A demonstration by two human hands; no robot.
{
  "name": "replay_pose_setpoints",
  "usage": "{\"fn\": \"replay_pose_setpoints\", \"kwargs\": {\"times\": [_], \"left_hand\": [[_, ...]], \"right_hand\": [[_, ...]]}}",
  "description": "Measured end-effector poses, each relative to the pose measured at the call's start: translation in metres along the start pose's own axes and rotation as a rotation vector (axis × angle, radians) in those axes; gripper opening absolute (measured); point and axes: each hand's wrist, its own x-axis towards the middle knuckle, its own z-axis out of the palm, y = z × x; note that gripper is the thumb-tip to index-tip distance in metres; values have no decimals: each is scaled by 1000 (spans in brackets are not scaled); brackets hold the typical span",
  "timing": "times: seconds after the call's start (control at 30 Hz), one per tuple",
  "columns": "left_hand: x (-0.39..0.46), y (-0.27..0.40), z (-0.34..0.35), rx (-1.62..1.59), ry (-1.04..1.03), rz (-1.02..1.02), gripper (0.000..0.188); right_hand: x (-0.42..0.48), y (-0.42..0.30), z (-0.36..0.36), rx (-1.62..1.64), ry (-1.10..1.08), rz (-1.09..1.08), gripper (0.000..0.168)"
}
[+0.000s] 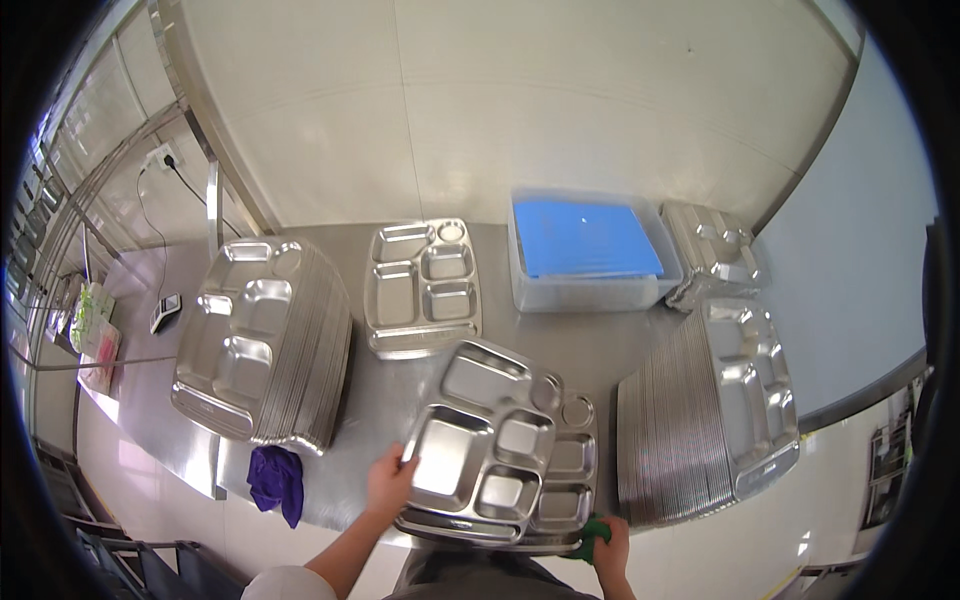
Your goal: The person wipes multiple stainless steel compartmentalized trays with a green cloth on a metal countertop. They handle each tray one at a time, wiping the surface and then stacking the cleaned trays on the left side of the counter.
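A stainless steel compartment tray [480,442] is held slightly tilted at its left edge by my left hand [394,480]. Beneath and to its right lies another compartment tray [566,457], partly hidden by the first. My right hand [611,551] grips a green cloth [592,536] at the lower right corner of that lower tray. Farther back on the steel table lies a separate compartment tray [424,289]. Tall stacks of such trays stand on both sides, a left stack [262,337] and a right stack [697,420].
A clear plastic bin [585,292] with a blue board [589,236] stands at the back, beside a smaller tray pile [712,247]. A purple cloth [276,484] hangs over the front edge of the steel table [375,397]. A small device [166,311] with a cable sits far left.
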Motion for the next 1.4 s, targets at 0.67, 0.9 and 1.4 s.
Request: {"fn": "replay_pose_setpoints", "kwargs": {"times": [0.67,0.9,1.4], "left_hand": [[200,21,28,217,322,569,43],[-14,-22,127,122,-149,406,66],[-22,-48,142,-176,-42,280,64]], "right_hand": [[49,-83,4,-126,155,-236,44],[182,-133,147,-334,-42,-435,38],[164,-158,200,-401,-125,-583,43]]}}
